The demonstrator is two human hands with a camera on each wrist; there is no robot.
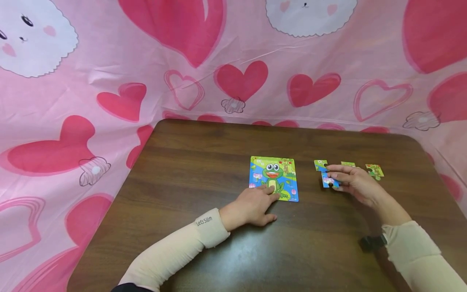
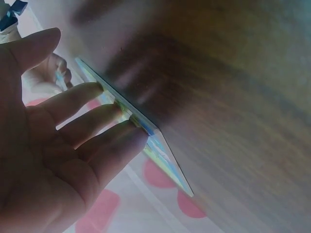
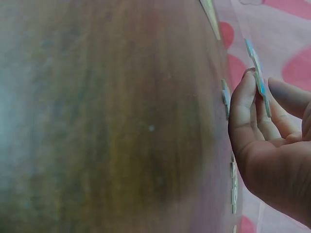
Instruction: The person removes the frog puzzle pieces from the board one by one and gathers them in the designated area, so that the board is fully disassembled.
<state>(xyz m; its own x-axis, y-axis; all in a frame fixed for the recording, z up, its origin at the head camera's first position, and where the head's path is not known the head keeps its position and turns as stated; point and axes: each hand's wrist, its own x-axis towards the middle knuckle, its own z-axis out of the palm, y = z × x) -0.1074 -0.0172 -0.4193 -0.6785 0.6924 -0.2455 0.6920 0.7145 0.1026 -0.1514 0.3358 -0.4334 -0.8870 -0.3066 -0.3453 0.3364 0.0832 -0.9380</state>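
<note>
A square frog picture (image 1: 273,172) lies flat on the brown table. My left hand (image 1: 251,206) rests its fingertips on the picture's lower part, fingers extended; the left wrist view shows this hand (image 2: 63,155) touching the thin board (image 2: 165,158). To the right, my right hand (image 1: 361,186) pinches a blue and pink puzzle piece (image 1: 328,181). Thumb and fingers of the right hand (image 3: 272,145) hold that piece (image 3: 259,77) above the table in the right wrist view. A green and blue piece (image 1: 320,164) appears just behind the held one.
Two more puzzle pieces lie near the right hand: one (image 1: 348,164) partly hidden behind it, another (image 1: 375,170) farther right. A pink cloth (image 1: 204,89) with hearts hangs behind the table (image 1: 204,162). A dark band (image 1: 373,243) is at the right wrist.
</note>
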